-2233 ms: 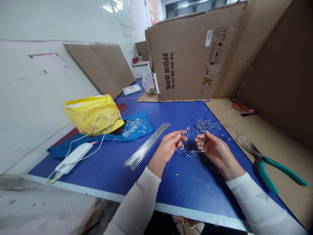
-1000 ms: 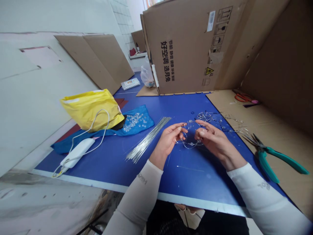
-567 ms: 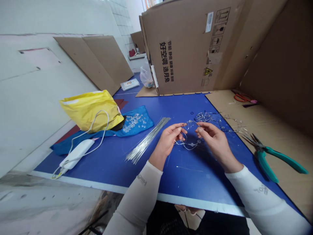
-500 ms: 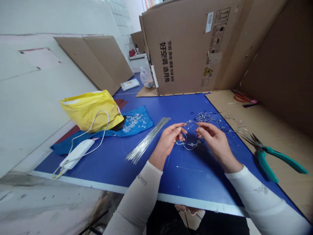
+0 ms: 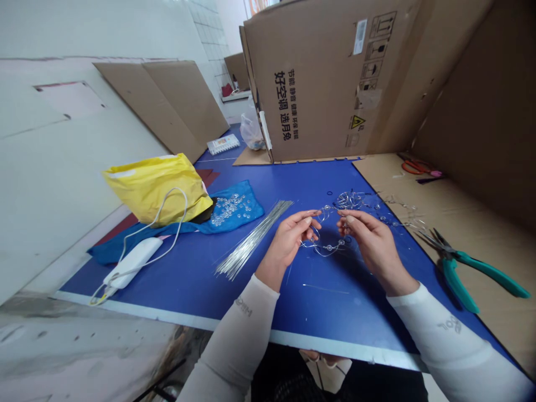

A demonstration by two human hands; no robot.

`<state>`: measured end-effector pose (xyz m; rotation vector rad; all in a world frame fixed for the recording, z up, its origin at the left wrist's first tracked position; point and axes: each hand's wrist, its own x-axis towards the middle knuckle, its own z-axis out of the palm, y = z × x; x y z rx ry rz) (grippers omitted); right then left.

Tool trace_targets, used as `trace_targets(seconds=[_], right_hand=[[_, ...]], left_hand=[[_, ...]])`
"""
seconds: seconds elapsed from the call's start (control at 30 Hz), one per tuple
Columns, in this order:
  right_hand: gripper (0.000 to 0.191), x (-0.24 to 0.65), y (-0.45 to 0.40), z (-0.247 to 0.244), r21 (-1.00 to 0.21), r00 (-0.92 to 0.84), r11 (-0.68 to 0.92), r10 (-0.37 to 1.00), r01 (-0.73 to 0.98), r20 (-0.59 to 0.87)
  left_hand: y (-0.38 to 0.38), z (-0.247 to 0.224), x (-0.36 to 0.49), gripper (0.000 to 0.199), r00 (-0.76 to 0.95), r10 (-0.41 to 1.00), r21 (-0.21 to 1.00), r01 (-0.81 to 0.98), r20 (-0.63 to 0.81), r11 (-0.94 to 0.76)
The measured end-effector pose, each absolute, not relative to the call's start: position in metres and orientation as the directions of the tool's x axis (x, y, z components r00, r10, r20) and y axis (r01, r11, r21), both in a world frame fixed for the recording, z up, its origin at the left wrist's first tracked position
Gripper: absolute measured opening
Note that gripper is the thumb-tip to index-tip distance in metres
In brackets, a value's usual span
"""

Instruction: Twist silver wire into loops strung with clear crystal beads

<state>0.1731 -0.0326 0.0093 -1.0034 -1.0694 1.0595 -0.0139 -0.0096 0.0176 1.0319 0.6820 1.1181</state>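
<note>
Between my hands, above the blue table, hangs a loop of thin silver wire with clear beads (image 5: 329, 247). My left hand (image 5: 291, 237) is closed on its left side, thumb against the fingers. My right hand (image 5: 368, 237) pinches the wire at the upper right. To the left of my left hand lies a bundle of straight silver wires (image 5: 253, 241). Beyond my right hand is a tangle of beaded wire (image 5: 350, 199). A single straight wire (image 5: 325, 288) rests on the table below the hands.
Pliers with green handles (image 5: 464, 265) lie at the right on cardboard. Red-handled scissors (image 5: 414, 167) are farther back. Loose clear beads (image 5: 230, 209) sit on a blue cloth (image 5: 251, 195), near a yellow bag (image 5: 161, 187) and a white corded device (image 5: 134, 261). A large carton (image 5: 322, 84) stands behind.
My right hand has shifted very slightly, its fingers curling a little more at the wire. The left hand and the beaded loop look almost the same.
</note>
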Motion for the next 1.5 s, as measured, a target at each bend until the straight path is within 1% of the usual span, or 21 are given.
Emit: trace_targets(seconds=[0.27, 0.4, 0.53, 0.67, 0.83, 1.0, 1.2, 1.37, 1.5], right_hand=[[0.021, 0.1738, -0.0325, 0.009, -0.966, 0.144, 0.191, 0.975, -0.175, 0.167], [0.021, 0.1745, -0.0325, 0.0087, -0.968, 0.14, 0.201, 0.974, -0.147, 0.181], [0.025, 0.1755, -0.0316, 0.0071, -0.974, 0.139, 0.207, 0.971, -0.087, 0.194], [0.03, 0.1762, -0.0305, 0.0045, -0.971, 0.114, 0.239, 0.965, 0.0, 0.237], [0.029, 0.1756, -0.0304, 0.0016, -0.951, 0.106, 0.297, 0.946, 0.089, 0.305], [0.03, 0.1744, -0.0318, -0.0003, -0.899, 0.094, 0.374, 0.91, 0.228, 0.403], [0.03, 0.1717, -0.0369, 0.0061, -0.774, 0.017, 0.497, 0.838, 0.392, 0.546], [0.029, 0.1699, -0.0393, 0.0089, -0.718, -0.014, 0.521, 0.814, 0.462, 0.581], [0.037, 0.1701, -0.0394, 0.0061, -0.702, -0.016, 0.518, 0.81, 0.489, 0.587]], left_hand=[[-0.0095, 0.0172, -0.0129, 0.03, 0.328, 0.943, 0.917, -0.389, 0.052, 0.085], [-0.0088, 0.0163, -0.0125, 0.031, 0.315, 0.948, 0.924, -0.376, 0.057, 0.069], [-0.0081, 0.0143, -0.0128, 0.03, 0.296, 0.953, 0.934, -0.355, 0.064, 0.048], [-0.008, 0.0138, -0.0135, 0.027, 0.282, 0.957, 0.945, -0.325, 0.066, 0.031], [-0.0081, 0.0156, -0.0128, 0.022, 0.251, 0.962, 0.947, -0.319, 0.108, -0.023], [-0.0074, 0.0155, -0.0125, 0.021, 0.215, 0.967, 0.952, -0.301, 0.133, -0.064], [-0.0062, 0.0126, -0.0135, 0.019, 0.175, 0.967, 0.956, -0.258, 0.186, -0.138], [-0.0063, 0.0116, -0.0134, 0.018, 0.138, 0.965, 0.959, -0.212, 0.222, -0.19], [-0.0066, 0.0119, -0.0129, 0.018, 0.12, 0.961, 0.958, -0.175, 0.249, -0.227]])
